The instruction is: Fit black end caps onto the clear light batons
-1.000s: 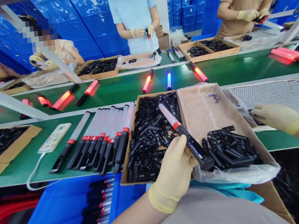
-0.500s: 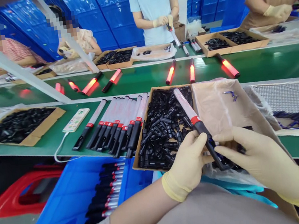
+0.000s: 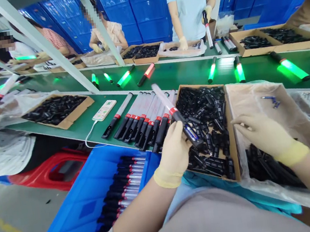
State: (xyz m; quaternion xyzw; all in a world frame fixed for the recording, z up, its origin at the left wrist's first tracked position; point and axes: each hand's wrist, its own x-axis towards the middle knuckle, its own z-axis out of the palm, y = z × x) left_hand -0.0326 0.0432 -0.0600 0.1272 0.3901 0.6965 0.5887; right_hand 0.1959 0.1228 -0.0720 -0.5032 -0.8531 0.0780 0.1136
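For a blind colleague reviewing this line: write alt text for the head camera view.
A gloved left hand holds a light wand by its black handle above a row of unlit wands, while the gloved right hand hovers over a bag-lined cardboard box of black parts. Green-glowing wands lie on the conveyor beyond.

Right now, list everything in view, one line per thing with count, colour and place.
held baton: one, clear tube, red band, black handle; in left hand.
batons on bench: a row, unlit; left of the boxes.
box of black parts: one, cardboard; front centre.
plastic-lined box: one, black parts at its near end; under right hand.
lit batons: several green, one red; on the green conveyor.
power strip: one, white; bench.
blue crate: one, batons inside; lower left.
co-workers: several; across the belt and at left.
left hand: gloved, grips the baton handle.
right hand: gloved, over the lined box.
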